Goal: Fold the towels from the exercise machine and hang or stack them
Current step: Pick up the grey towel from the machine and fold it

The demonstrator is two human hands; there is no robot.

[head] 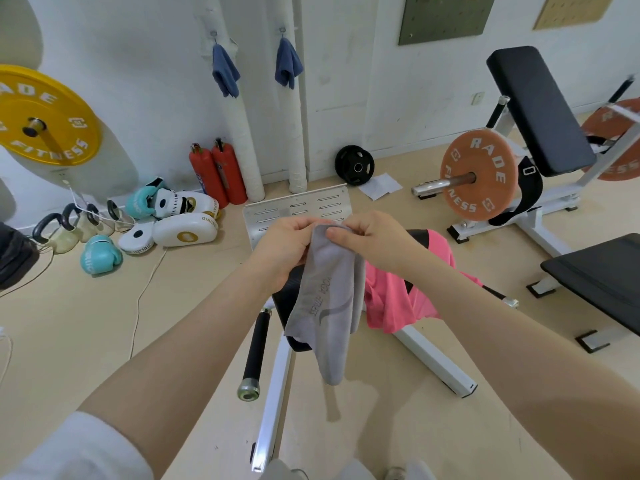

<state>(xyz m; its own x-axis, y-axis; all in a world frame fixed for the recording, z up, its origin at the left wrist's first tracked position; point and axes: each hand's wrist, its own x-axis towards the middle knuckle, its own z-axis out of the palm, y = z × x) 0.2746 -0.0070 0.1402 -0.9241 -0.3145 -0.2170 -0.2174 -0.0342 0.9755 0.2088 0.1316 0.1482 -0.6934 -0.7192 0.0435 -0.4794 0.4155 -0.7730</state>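
Currently the left hand (284, 247) and right hand (367, 237) sit close together, each pinching the top edge of the grey towel (329, 299), which hangs straight down beneath both with its long axis vertical. Just below and to the right of the right hand, a pink towel (398, 299) lies draped over the exercise machine (277, 393). Beyond and above both hands, two blue towels (225, 69) hang on wall hooks, nearer the left hand's side, so hanging would probably require an upward reach.
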